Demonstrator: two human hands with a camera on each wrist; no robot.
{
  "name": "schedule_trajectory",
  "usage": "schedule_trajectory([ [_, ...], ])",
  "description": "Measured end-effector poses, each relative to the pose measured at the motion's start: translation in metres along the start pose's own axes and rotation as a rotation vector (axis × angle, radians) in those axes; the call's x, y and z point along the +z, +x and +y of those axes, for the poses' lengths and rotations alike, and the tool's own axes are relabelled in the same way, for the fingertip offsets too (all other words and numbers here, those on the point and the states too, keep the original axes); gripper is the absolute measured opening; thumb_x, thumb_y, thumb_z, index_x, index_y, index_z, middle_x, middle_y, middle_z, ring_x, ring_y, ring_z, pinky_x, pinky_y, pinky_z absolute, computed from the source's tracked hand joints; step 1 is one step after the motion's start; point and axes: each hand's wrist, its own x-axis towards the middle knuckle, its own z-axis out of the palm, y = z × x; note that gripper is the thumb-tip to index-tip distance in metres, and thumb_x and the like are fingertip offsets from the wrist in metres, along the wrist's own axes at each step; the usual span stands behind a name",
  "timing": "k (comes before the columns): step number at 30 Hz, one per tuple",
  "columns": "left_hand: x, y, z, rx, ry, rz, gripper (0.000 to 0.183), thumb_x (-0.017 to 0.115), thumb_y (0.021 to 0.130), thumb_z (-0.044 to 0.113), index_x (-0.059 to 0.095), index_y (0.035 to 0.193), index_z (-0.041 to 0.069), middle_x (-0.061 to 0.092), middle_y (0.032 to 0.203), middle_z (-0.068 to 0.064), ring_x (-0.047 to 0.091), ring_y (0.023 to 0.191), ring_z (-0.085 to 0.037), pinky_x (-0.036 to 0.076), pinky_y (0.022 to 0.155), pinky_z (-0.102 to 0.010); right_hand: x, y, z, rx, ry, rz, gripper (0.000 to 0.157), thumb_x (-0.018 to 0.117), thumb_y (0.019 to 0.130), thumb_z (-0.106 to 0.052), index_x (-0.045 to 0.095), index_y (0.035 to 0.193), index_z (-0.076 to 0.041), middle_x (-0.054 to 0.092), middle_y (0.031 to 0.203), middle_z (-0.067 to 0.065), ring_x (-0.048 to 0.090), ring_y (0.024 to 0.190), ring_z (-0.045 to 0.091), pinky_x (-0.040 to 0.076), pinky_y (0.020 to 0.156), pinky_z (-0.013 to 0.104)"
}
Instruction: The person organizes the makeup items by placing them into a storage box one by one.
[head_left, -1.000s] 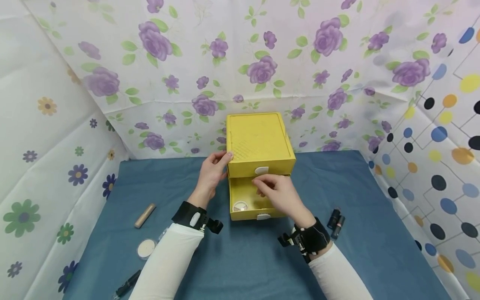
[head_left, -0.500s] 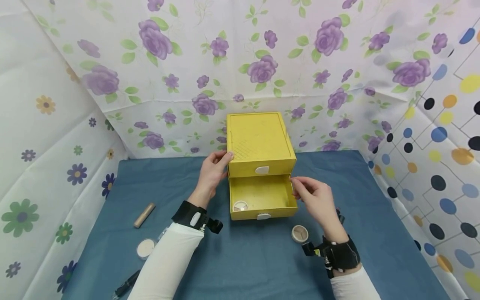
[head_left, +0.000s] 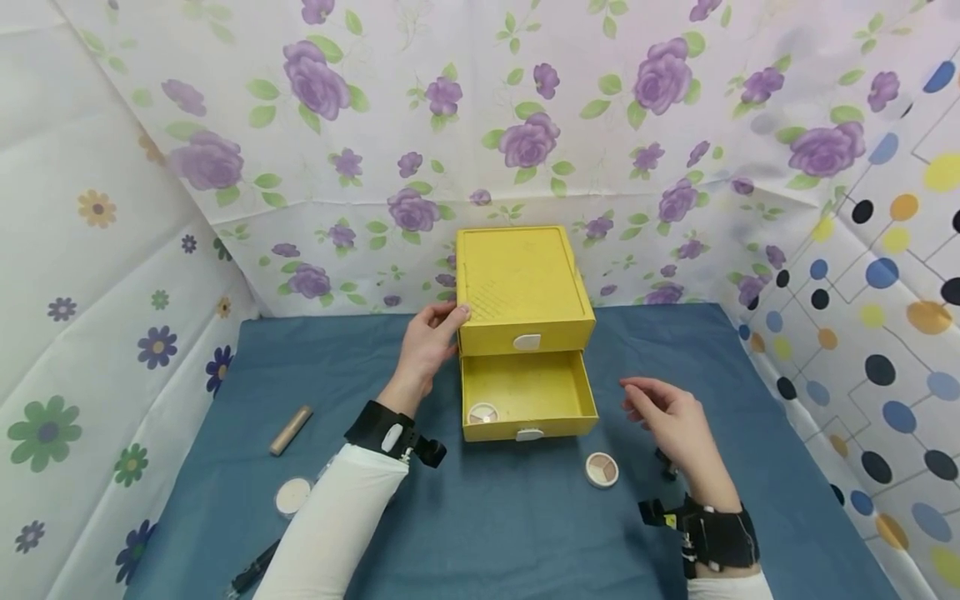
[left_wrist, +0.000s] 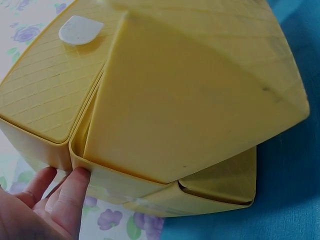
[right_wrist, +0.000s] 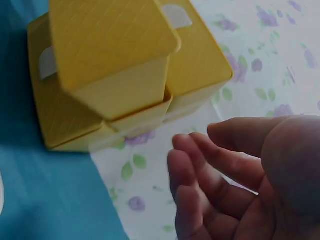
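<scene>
A yellow two-drawer box (head_left: pixel 525 279) stands at the back of the blue cloth. Its upper drawer is closed, while the lower drawer (head_left: pixel 555 427) is pulled out and holds a small round compact (head_left: pixel 483 413) in its front left corner. My left hand (head_left: pixel 424 354) rests against the box's left side with its fingertips on the edge, as the fingers (left_wrist: pixel 72 200) in the left wrist view confirm. To the right of the drawer my right hand (head_left: pixel 671 421) hovers with loosely bent fingers and holds nothing. Another round three-shade compact (head_left: pixel 602 470) lies on the cloth below and left of it.
On the left lie a tan tube (head_left: pixel 290 431), a round pale powder case (head_left: pixel 292 497) and a dark pen-like tube (head_left: pixel 253 570). Black tubes (head_left: pixel 666 465) are partly hidden beneath the right hand. A purple-flowered sheet (head_left: pixel 360 225) hangs behind the box.
My right hand has moved right, from over the lower drawer to beside it, which uncovers the drawer's inside and the compact on the cloth. The left hand has stayed on the box.
</scene>
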Motion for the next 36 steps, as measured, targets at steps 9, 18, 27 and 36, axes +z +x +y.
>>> schedule_trajectory([
  [9,0.0,0.001,0.0,-0.004,-0.006,-0.009,0.065,0.073,0.082,0.06,0.058,0.128,0.018,0.056,0.135,-0.001,0.053,0.12,-0.016,0.05,0.099,-0.049,0.014,-0.013,0.023,0.092,-0.161,-0.194,0.054,0.056,0.098,-0.055,0.059,0.136,-0.017,0.068,0.115,0.006,0.064,0.098,0.022,0.056,0.078,0.044],
  [18,0.0,-0.001,0.002,-0.009,-0.003,-0.016,0.061,0.072,0.083,0.059,0.059,0.126,0.018,0.055,0.135,-0.001,0.052,0.12,-0.016,0.049,0.099,-0.049,0.036,-0.022,0.028,0.156,-0.203,-0.271,0.051,0.067,0.094,-0.042,0.059,0.136,-0.014,0.065,0.123,0.011,0.062,0.105,0.028,0.056,0.081,0.049],
  [27,0.0,-0.001,0.002,-0.01,-0.005,-0.011,0.065,0.073,0.082,0.059,0.058,0.129,0.016,0.057,0.131,-0.004,0.054,0.118,-0.017,0.052,0.097,-0.046,0.059,-0.029,0.038,0.072,-0.249,-0.265,0.053,0.08,0.082,-0.038,0.065,0.125,-0.011,0.06,0.112,0.008,0.054,0.091,0.021,0.05,0.08,0.044],
  [36,0.0,-0.003,0.004,-0.023,-0.002,-0.01,0.067,0.072,0.082,0.06,0.057,0.132,0.017,0.056,0.133,-0.003,0.053,0.119,-0.017,0.051,0.097,-0.045,0.069,-0.028,0.036,0.138,-0.283,-0.276,0.036,0.083,0.08,-0.034,0.069,0.109,-0.018,0.058,0.1,0.004,0.052,0.084,0.02,0.048,0.075,0.042],
])
